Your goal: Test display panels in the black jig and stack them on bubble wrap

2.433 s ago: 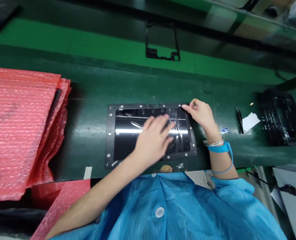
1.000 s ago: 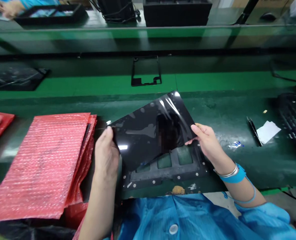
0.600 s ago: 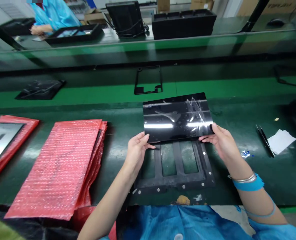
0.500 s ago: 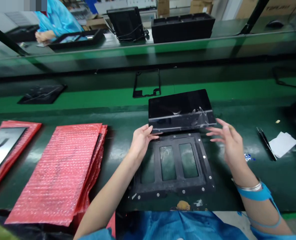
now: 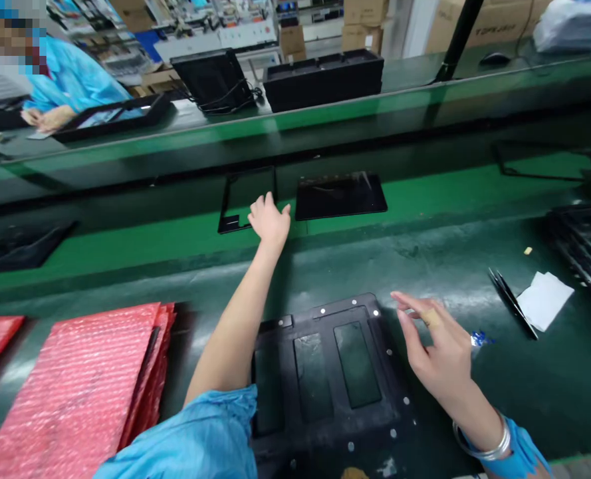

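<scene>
One green bench (image 5: 465, 266) carried one studded black plate (image 5: 334, 369). Beyond it lay one dark panel (image 5: 341, 198), long axis sideways, and leftward one thin frame (image 5: 229, 223), partly beneath the left hand (image 5: 269, 223), much the nearer hand, fingers spread (contact I couldn't tell). The right hand (image 5: 439, 346), half-open and empty, hung beside the plate; one pair of tweezers (image 5: 513, 304) lay farther right.

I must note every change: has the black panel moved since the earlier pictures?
Yes. The panel has gone forward, from over the base onto the green strip, just right of the thin frame.
</scene>
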Demonstrator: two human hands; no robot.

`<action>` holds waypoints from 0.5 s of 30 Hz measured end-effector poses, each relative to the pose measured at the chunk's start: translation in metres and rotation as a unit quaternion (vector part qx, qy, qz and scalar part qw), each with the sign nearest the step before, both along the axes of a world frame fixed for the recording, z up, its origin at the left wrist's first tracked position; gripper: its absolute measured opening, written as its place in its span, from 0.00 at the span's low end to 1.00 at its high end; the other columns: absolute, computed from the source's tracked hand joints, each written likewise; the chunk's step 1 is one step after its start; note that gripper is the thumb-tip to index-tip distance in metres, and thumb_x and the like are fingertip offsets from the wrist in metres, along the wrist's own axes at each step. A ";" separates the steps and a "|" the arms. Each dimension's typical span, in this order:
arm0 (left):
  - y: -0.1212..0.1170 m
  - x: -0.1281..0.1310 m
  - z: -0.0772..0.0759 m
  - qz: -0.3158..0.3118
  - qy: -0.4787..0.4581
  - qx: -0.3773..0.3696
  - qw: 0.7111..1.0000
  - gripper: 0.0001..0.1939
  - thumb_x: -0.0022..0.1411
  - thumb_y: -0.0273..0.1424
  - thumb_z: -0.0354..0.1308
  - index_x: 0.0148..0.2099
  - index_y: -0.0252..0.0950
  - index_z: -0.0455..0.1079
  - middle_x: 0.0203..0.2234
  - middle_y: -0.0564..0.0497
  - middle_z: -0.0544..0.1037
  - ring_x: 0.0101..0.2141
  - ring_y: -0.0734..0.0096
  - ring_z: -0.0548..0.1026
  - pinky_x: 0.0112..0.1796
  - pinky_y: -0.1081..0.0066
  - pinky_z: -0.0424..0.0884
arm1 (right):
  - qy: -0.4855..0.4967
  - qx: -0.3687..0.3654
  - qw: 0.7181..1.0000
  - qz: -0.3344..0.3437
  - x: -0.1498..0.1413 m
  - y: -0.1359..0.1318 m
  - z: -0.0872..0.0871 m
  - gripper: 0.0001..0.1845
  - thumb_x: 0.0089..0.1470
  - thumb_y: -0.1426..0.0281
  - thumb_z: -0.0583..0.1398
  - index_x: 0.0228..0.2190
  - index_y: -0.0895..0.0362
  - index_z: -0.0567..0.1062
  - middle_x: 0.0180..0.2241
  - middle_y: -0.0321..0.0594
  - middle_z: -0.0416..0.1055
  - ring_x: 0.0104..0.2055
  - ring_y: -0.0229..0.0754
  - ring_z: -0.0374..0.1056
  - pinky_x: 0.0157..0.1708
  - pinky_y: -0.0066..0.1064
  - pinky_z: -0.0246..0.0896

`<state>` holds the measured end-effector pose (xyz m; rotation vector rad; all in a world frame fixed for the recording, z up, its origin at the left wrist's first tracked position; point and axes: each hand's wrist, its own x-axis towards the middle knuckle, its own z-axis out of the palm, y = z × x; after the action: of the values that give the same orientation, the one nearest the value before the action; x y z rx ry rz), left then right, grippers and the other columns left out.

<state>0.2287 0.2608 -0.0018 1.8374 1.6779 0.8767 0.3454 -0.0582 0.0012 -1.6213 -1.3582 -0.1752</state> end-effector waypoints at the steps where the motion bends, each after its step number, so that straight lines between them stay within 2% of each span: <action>1: 0.002 -0.006 -0.001 0.005 0.036 0.002 0.999 0.23 0.57 0.25 0.59 0.56 0.30 0.67 0.63 0.30 0.63 0.67 0.39 0.53 0.64 0.42 0.43 | 0.001 0.001 1.000 0.006 0.000 0.000 0.002 0.16 0.61 0.77 0.56 0.48 0.51 0.75 0.35 0.41 0.79 0.34 0.44 0.75 0.33 0.37 0.72; 5: 0.011 -0.029 0.000 0.009 0.131 -0.004 0.991 0.22 0.54 0.21 0.57 0.53 0.25 0.69 0.56 0.25 0.69 0.62 0.35 0.60 0.62 0.42 0.46 | 0.012 0.005 0.999 0.040 -0.002 0.001 0.005 0.17 0.59 0.81 0.57 0.45 0.52 0.77 0.35 0.39 0.80 0.34 0.42 0.75 0.34 0.35 0.72; 8: 0.021 -0.043 0.012 0.002 0.146 -0.013 0.989 0.29 0.49 0.18 0.58 0.56 0.22 0.67 0.52 0.25 0.71 0.58 0.35 0.65 0.59 0.44 0.55 | 0.013 0.001 0.998 0.054 -0.003 0.001 0.003 0.16 0.59 0.81 0.57 0.43 0.53 0.77 0.36 0.39 0.80 0.35 0.42 0.76 0.36 0.35 0.73; 10: 0.022 -0.050 0.022 -0.009 0.133 -0.012 0.991 0.33 0.49 0.18 0.58 0.60 0.21 0.66 0.50 0.27 0.72 0.55 0.39 0.69 0.58 0.46 0.59 | 0.010 -0.003 0.999 0.054 -0.004 0.002 0.000 0.15 0.60 0.80 0.56 0.41 0.52 0.78 0.35 0.39 0.80 0.35 0.42 0.76 0.36 0.36 0.73; 13: 0.000 -0.053 0.039 -0.047 0.080 0.010 0.996 0.35 0.52 0.21 0.59 0.64 0.30 0.65 0.48 0.36 0.74 0.49 0.53 0.73 0.55 0.55 0.67 | 0.002 -0.003 0.999 0.042 -0.007 0.001 -0.001 0.15 0.61 0.79 0.56 0.42 0.52 0.78 0.34 0.38 0.80 0.34 0.41 0.75 0.35 0.35 0.72; 15: -0.039 -0.051 0.048 -0.121 -0.035 0.015 0.992 0.34 0.52 0.23 0.60 0.63 0.35 0.67 0.45 0.41 0.75 0.44 0.61 0.75 0.51 0.60 0.72 | -0.007 0.003 0.999 0.035 -0.009 0.001 -0.001 0.15 0.62 0.78 0.56 0.46 0.52 0.76 0.35 0.40 0.80 0.34 0.41 0.75 0.35 0.33 0.71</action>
<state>0.1778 0.2222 0.0463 1.9558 1.3704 0.8559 0.3360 -0.0575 -0.0003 -1.5683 -1.4218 -0.1496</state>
